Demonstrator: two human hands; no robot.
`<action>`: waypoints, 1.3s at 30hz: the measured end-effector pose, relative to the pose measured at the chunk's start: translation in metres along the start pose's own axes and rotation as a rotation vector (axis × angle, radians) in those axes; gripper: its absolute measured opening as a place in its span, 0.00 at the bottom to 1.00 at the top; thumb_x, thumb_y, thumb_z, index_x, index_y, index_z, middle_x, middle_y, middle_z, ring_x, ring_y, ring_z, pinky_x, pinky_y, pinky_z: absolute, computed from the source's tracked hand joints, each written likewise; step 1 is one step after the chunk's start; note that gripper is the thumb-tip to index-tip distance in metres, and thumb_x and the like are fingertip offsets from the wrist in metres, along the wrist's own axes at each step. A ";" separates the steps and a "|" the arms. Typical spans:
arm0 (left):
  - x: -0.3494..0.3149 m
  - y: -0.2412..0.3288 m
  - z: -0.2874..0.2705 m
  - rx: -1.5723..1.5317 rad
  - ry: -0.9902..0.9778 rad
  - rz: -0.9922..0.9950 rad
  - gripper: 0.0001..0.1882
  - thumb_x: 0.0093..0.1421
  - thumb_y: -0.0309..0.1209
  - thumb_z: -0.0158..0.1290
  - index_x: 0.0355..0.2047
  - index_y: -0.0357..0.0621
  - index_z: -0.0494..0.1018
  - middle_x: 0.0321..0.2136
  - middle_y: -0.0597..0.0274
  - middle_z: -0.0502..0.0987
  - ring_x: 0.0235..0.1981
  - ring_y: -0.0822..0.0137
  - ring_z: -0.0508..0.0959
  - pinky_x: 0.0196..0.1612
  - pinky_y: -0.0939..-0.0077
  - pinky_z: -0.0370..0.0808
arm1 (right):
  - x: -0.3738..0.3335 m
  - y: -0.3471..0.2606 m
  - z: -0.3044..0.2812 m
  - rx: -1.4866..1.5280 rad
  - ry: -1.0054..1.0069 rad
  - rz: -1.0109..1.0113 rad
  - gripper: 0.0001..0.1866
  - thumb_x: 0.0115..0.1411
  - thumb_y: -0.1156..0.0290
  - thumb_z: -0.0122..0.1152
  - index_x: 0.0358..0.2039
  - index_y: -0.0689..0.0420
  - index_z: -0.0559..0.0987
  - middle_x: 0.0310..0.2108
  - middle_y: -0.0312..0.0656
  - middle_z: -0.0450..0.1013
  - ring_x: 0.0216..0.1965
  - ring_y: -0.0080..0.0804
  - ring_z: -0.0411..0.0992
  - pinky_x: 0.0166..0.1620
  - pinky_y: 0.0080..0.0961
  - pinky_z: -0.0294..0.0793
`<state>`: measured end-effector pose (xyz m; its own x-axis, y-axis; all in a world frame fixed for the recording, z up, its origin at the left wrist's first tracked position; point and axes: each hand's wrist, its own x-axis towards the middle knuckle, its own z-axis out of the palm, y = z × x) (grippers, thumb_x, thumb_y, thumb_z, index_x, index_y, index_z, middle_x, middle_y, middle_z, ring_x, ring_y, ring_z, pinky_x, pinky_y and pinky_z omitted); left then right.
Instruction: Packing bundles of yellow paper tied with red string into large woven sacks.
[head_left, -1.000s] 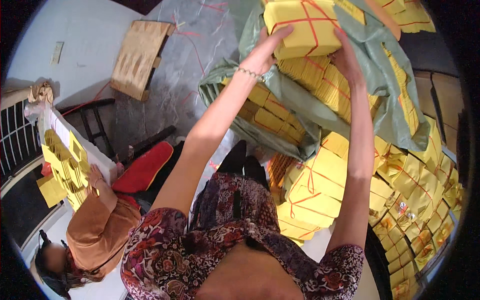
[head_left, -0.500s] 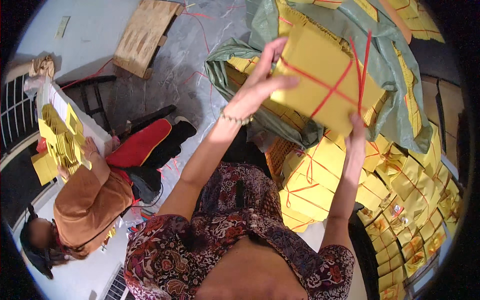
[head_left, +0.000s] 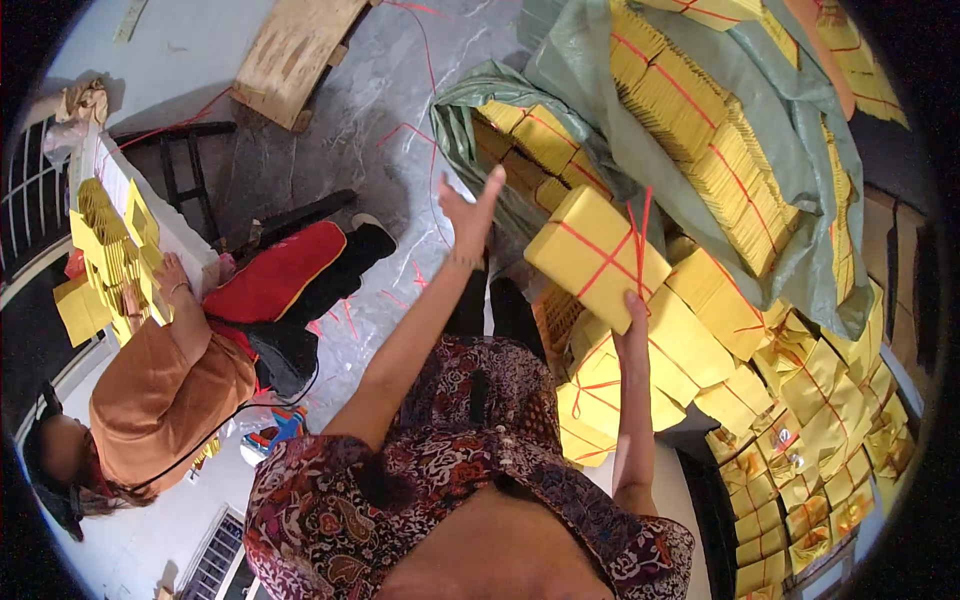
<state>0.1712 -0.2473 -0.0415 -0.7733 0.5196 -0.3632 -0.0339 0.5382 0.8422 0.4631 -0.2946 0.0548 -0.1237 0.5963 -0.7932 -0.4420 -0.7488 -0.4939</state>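
Yellow bundle [head_left: 597, 257], long axis tilting down-right, held by right hand [head_left: 632, 335]; left hand [head_left: 470, 215] spread, free.

Short-sleeved top [head_left: 440, 470] w/ dense paisley & floral print: dark maroon, red, cream, bits of orange. Small buttons down front. Thin bead bracelet [head_left: 462, 262] on left wrist. Forearms bare, no gloves.

Both my arms are stretched out in front of me, bare from the short patterned sleeves down. My left hand [head_left: 470, 215] is up and free, palm open, fingers spread loosely, thumb sticking out to the side, a thin bracelet on the wrist. My right hand [head_left: 632, 335] is lower, at the end of a straight arm, fingers pointing up and pressed flat under what it's supporting.
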 end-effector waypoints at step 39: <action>0.070 -0.086 -0.014 -0.050 -0.339 -0.160 0.14 0.52 0.21 0.48 0.41 0.32 0.64 0.36 0.55 0.74 0.36 0.68 0.73 0.41 0.76 0.69 | 0.289 0.183 0.194 -1.064 1.022 -0.146 0.68 0.26 0.51 0.77 0.61 0.52 0.41 0.44 0.55 0.52 0.47 0.54 0.53 0.48 0.47 0.58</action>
<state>0.1113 -0.2666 -0.1332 -0.5025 0.6260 -0.5963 -0.1751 0.6017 0.7793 0.1744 -0.2028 -0.1958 0.7264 0.5639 -0.3929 0.5035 -0.8257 -0.2543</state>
